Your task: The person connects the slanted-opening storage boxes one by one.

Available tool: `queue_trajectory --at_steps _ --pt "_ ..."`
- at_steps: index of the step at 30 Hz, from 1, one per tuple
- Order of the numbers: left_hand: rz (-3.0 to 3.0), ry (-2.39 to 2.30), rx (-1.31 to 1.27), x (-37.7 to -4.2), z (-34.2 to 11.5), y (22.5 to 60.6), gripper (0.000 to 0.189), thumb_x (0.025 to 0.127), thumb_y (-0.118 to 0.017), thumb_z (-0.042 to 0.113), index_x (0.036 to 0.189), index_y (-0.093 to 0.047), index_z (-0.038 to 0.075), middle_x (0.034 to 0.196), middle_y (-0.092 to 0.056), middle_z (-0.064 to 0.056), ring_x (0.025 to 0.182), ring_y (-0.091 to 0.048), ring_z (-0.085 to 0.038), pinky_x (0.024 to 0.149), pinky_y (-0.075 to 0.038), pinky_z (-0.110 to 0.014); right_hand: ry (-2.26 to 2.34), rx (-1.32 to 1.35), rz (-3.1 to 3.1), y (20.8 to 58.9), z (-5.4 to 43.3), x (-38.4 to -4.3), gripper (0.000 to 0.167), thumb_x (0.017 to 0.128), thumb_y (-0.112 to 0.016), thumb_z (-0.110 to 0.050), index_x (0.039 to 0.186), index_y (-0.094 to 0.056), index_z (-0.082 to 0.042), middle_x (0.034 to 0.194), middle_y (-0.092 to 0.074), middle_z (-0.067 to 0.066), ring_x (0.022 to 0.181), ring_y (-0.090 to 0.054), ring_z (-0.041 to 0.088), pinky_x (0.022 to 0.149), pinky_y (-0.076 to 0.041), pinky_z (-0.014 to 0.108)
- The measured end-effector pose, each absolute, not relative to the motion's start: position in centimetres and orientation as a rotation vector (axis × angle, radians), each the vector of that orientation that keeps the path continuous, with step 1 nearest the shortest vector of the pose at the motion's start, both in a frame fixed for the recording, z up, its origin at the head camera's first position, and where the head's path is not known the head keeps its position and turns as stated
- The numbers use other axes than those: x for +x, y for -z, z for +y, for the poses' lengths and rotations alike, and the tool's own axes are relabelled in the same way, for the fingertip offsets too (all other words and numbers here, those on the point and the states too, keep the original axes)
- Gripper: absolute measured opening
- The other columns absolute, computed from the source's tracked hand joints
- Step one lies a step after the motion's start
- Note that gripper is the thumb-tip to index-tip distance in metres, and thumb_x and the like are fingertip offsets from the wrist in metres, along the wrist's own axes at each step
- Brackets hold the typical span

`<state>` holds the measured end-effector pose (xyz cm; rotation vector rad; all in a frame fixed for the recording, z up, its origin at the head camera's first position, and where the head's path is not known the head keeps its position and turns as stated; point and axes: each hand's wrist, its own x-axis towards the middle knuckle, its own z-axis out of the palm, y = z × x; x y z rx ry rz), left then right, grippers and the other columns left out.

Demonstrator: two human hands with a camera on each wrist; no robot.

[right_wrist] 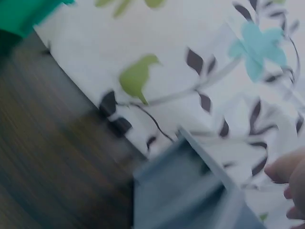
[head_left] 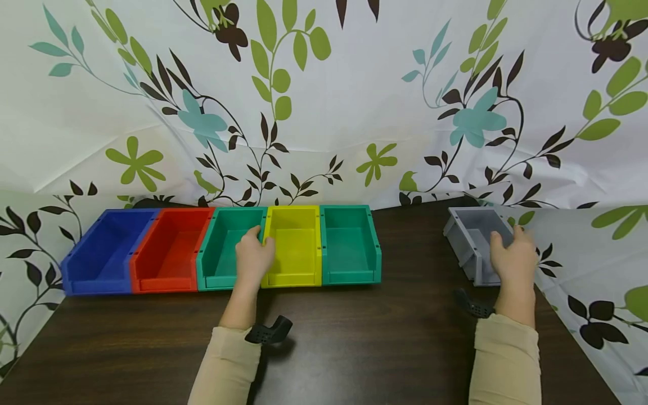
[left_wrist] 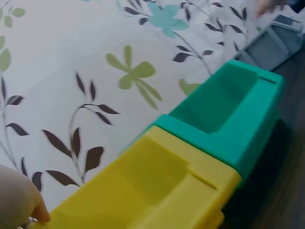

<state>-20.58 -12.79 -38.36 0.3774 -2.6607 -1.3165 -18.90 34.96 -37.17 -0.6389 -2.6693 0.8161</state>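
My left hand [head_left: 253, 256] is at the side wall between the left green bin [head_left: 223, 247] and the yellow bin [head_left: 293, 242], its thumb on the yellow side. In the left wrist view, the fingertips of this hand [left_wrist: 19, 200] pinch the edge of the yellow bin [left_wrist: 143, 176]. My right hand [head_left: 513, 256] hovers beside the grey bin [head_left: 468, 242], thumb and fingers apart. In the right wrist view, part of that hand [right_wrist: 288, 179] shows to the right of the grey bin [right_wrist: 176, 191], with a gap between them.
A blue bin [head_left: 108, 247] and a red bin [head_left: 172, 247] stand left in the row, and another green bin [head_left: 349, 242] ends it at right. They stand on a dark wooden table [head_left: 374, 343]. A leaf-patterned cloth [head_left: 344, 129] hangs behind and along the sides.
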Motion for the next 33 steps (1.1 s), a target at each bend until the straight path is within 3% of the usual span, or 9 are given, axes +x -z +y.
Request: queue_trajectory --at_steps 7,12,18,22,27,33 --pt "-2.774 1.295 0.446 -20.3 -14.2 37.6 0.053 0.094 -0.042 0.015 0.143 -0.034 -0.006 0.145 -0.038 -0.027 0.129 -0.041 -0.042 0.101 -0.041 -0.055 -0.860 -0.798 -2.709 38.4 37.1 -18.5 0.066 0.097 -0.034 -0.028 0.144 -0.015 0.015 0.143 -0.022 0.043 0.131 -0.023 0.058 0.107 -0.022 0.065" --pt "-2.735 1.150 0.342 -20.1 -13.1 37.8 0.053 0.093 -0.047 0.016 0.139 -0.039 -0.008 0.142 -0.042 -0.029 0.127 -0.044 -0.045 0.102 -0.040 -0.056 -0.822 -0.778 -2.696 38.6 36.6 -18.8 0.054 0.097 -0.035 -0.019 0.140 -0.030 0.013 0.138 -0.034 0.040 0.128 -0.029 0.057 0.106 -0.026 0.062" --pt "-2.620 1.100 0.080 -19.9 -10.6 38.3 0.054 0.091 -0.055 0.021 0.135 -0.045 -0.008 0.147 -0.035 -0.028 0.137 -0.030 -0.044 0.111 -0.026 -0.057 -0.831 -0.639 -2.692 38.8 35.0 -19.4 0.044 0.095 -0.039 -0.012 0.130 -0.047 0.013 0.125 -0.050 0.037 0.118 -0.045 0.050 0.096 -0.038 0.057" --pt "-2.620 1.289 -0.026 -19.9 -9.1 38.8 0.055 0.092 -0.057 0.027 0.136 -0.047 -0.003 0.144 -0.042 -0.023 0.135 -0.037 -0.039 0.109 -0.034 -0.052 -0.840 -0.545 -2.731 38.9 34.0 -19.8 0.044 0.094 -0.042 -0.015 0.127 -0.049 0.014 0.119 -0.054 0.036 0.107 -0.051 0.048 0.085 -0.044 0.055" --pt "-2.650 1.611 -0.035 -20.0 -8.3 39.7 0.060 0.091 -0.061 0.037 0.136 -0.048 0.000 0.139 -0.051 -0.018 0.128 -0.048 -0.034 0.103 -0.042 -0.047 -0.855 -0.429 -2.824 38.7 33.0 -20.2 0.045 0.093 -0.049 -0.020 0.124 -0.052 0.013 0.112 -0.060 0.033 0.096 -0.059 0.042 0.069 -0.049 0.044" --pt "-2.641 1.765 -0.047 -20.1 -8.2 40.3 0.058 0.090 -0.063 0.032 0.135 -0.049 -0.003 0.134 -0.054 -0.020 0.121 -0.054 -0.033 0.101 -0.045 -0.046 -0.866 -0.311 -2.966 38.2 31.7 -20.6 0.049 0.094 -0.051 -0.027 0.119 -0.056 0.015 0.116 -0.058 0.035 0.101 -0.057 0.045 0.074 -0.050 0.050"
